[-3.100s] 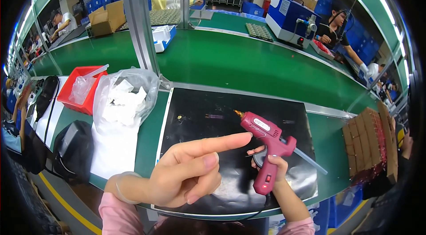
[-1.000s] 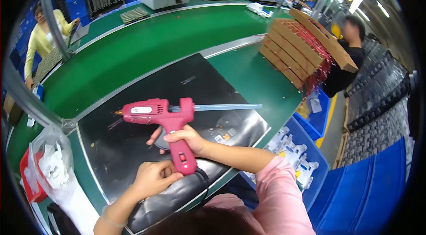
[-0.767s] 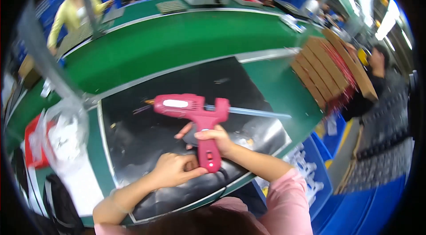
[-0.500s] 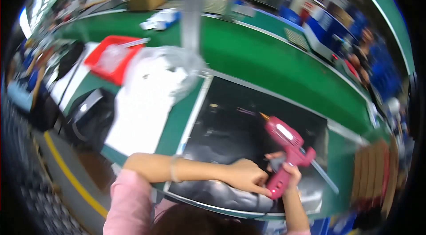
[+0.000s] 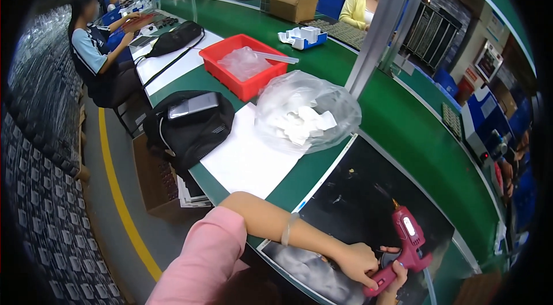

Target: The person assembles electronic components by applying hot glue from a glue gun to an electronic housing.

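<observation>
A dark pink hot glue gun (image 5: pixel 410 233) points away from me over the black mat (image 5: pixel 340 213). My right hand (image 5: pixel 396 278) is closed around its handle, with a finger by the trigger. A glue stick (image 5: pixel 429 286) sticks out of its back end. My left hand (image 5: pixel 358 263) reaches across from the left, fingers curled, and its fingertips press on the lower end of the handle. The undersides of both hands are hidden.
Left of the mat lie a clear plastic bag (image 5: pixel 345 110) with white pieces, a white sheet (image 5: pixel 245 162), a black bag (image 5: pixel 193 139) with a phone (image 5: pixel 193 104) and a red bin (image 5: pixel 222 76). A metal post (image 5: pixel 377 28) rises behind. People sit along the green bench.
The view has swung left, so the glue gun and both hands appear lower and farther right. Their grip on the glue gun looks the same.
</observation>
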`<state>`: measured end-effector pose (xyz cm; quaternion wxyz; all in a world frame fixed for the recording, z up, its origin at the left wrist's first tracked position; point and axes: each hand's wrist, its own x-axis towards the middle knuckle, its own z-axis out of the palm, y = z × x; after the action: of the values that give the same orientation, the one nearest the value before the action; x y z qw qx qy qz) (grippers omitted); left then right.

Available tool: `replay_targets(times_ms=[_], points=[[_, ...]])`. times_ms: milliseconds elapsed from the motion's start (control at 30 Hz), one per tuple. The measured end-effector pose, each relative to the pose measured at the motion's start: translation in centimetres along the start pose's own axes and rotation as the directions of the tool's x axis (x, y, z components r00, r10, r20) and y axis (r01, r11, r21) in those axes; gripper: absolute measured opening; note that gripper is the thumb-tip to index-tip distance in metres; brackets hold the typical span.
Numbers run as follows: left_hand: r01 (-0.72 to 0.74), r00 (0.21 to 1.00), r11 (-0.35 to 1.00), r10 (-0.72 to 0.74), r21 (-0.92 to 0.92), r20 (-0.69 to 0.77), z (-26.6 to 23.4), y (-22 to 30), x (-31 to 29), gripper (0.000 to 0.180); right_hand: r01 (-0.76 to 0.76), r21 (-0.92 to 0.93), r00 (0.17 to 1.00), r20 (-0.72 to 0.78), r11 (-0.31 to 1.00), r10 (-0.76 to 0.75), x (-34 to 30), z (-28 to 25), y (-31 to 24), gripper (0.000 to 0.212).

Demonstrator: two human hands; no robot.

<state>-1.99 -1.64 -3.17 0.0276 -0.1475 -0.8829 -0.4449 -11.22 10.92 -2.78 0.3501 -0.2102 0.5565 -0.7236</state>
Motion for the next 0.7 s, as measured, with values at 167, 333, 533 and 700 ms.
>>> replay_targets(times_ms=[167, 333, 533, 700], points=[[-0.008, 1.000, 1.000, 0.008, -0.001, 0.000, 0.1, -0.2, 0.1, 0.045, 0.020, -0.079, 1.000, 0.010, 0.997, -0.019, -0.4, 0.5, -0.5, 0.047], [0.010, 1.000, 1.000, -0.010, 0.006, -0.003, 0.2, -0.3, -0.1, 0.044, -0.122, -0.186, 0.988, 0.067, 0.975, 0.137, -0.4, -1.1, -0.4, 0.050], [-0.014, 1.000, 1.000, 0.015, 0.024, -0.015, 0.5, -0.3, 0.1, 0.044, -0.120, -0.163, 0.988, 0.080, 0.979, 0.135, -0.5, -1.1, -0.5, 0.049], [-0.014, 1.000, 1.000, 0.015, 0.011, -0.018, 0.2, 0.0, -0.1, 0.044, -0.027, -0.134, 0.984, 0.170, 0.991, 0.050, -0.7, 0.5, -1.3, 0.047]])
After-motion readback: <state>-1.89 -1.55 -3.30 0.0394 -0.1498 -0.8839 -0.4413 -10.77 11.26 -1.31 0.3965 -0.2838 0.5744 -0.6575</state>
